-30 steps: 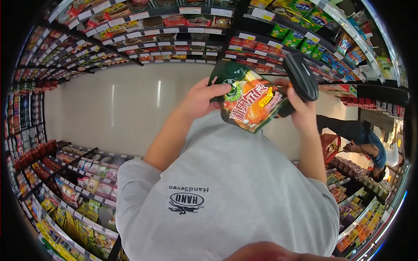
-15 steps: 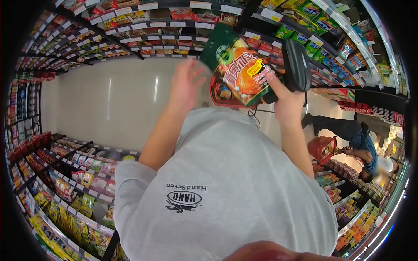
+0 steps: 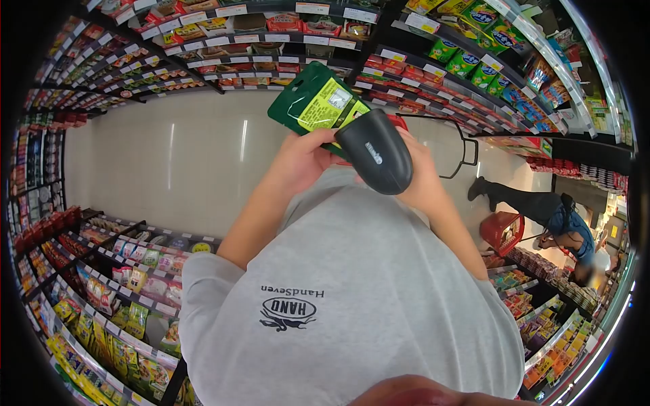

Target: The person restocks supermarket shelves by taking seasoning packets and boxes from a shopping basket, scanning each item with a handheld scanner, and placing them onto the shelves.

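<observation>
While my left hand (image 3: 301, 162) is pinching the near edge of the green packet (image 3: 321, 101), with the thumb lying along the upper face and the fingers curling beneath, my right hand (image 3: 424, 172) is gripping the black device (image 3: 379, 152) from its right side. The device is hiding some of the right-hand fingers, so their exact placement is not showing. Its rounded body is overlapping the packet's right end; I cannot tell whether the two are touching.

Status: the pickup is standing complete, since both items are resting in my grasp. The packet is tilting, with a yellow-green printed panel facing up. Release is remaining undone, as neither hand is letting go. No light or display is showing on the device, so I cannot tell whether it is operating.

Beyond my hands, a red basket (image 3: 401, 122) is sitting mostly hidden behind the device, its black handle (image 3: 477, 150) projecting to the right. The packet is lying outside it. Stocked shelves (image 3: 271, 38) are running along the far side of the pale floor (image 3: 203, 149). Well apart, at right, another person (image 3: 575, 223) is standing near a second red basket (image 3: 501, 233).
</observation>
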A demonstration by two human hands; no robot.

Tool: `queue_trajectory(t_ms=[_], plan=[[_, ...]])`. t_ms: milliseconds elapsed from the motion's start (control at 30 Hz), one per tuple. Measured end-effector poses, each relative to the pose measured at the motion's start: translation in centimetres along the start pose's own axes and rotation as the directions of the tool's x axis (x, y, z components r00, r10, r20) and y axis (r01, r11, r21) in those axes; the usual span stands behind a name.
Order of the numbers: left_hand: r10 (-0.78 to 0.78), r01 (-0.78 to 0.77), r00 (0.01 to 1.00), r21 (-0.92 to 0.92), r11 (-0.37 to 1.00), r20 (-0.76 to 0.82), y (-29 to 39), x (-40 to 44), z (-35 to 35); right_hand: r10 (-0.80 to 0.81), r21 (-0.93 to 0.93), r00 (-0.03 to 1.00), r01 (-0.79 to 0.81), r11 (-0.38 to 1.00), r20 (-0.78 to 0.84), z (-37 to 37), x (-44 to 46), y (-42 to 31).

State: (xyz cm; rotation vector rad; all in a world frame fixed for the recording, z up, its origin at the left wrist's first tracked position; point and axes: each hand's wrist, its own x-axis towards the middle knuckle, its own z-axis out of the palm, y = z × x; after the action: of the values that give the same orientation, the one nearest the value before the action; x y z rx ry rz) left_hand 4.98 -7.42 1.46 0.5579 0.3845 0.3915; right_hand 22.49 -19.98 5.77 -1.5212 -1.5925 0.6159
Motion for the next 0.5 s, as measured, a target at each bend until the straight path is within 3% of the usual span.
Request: queue_trajectory(t_ms=[67, 200, 233, 300, 500], plan=[[0.087, -0.085, 0.978, 0.02, 0.996, -0.19, 0.2, -0.2, 0.4, 0.082, 0.097, 0.997, -0.082, 0.992, 0.007, -0.2, -0.1, -0.8], [0.185, -0.171, 0.933, 0.07, 0.983, -0.309, 0.5, 0.1, -1.2, 0.241, 0.248, 0.97, -0.243, 0.938, 0.039, -0.6, -0.9, -0.5], [0.183, -0.17, 0.933, 0.069, 0.983, -0.309, 0.5, 0.1, -1.3, 0.243, 0.248, 0.969, -0.245, 0.937, 0.039, -0.9, -1.0, -0.7], [0.296, -0.254, 0.903, 0.169, 0.952, -0.313, 1.0, 0.1, -1.0, 0.481, 0.284, 0.855, -0.519, 0.806, 0.194, -1.4, -1.2, -1.3], [0.375, -0.33, 0.89, 0.203, 0.922, -0.258, 1.9, 0.1, -1.5, 0.485, 0.342, 0.85, -0.526, 0.779, 0.205, -1.6, -1.0, -0.8]])
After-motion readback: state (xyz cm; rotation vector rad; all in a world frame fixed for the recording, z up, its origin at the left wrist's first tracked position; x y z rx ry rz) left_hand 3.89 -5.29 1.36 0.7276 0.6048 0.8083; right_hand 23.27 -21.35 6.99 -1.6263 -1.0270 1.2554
